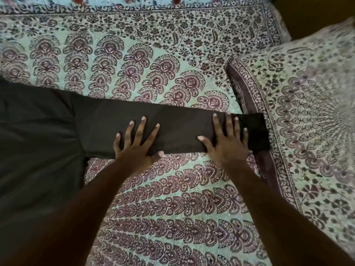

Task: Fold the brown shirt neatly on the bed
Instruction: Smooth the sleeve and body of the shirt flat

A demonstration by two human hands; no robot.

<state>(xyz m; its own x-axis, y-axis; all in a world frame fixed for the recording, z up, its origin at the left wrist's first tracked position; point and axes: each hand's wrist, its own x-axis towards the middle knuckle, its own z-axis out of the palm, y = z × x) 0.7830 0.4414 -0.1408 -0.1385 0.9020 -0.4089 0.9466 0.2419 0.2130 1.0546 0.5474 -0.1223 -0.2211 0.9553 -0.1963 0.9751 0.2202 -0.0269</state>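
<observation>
The dark brown shirt [38, 131] lies flat on the bed, its body filling the left side of the view. One long sleeve [178, 123] stretches straight out to the right, its cuff reaching the foot of a pillow. My left hand [136, 143] rests flat on the middle of the sleeve with fingers spread. Nearer the cuff, my right hand [226, 139] presses flat on the sleeve, fingers straight and spread. Neither hand grips the cloth.
A patterned teal and maroon bedspread [172, 208] covers the bed. A pillow [307, 112] in matching print lies at the right, touching the cuff. The bed's far edge runs along the top, with a dark gap [307, 14] at the upper right.
</observation>
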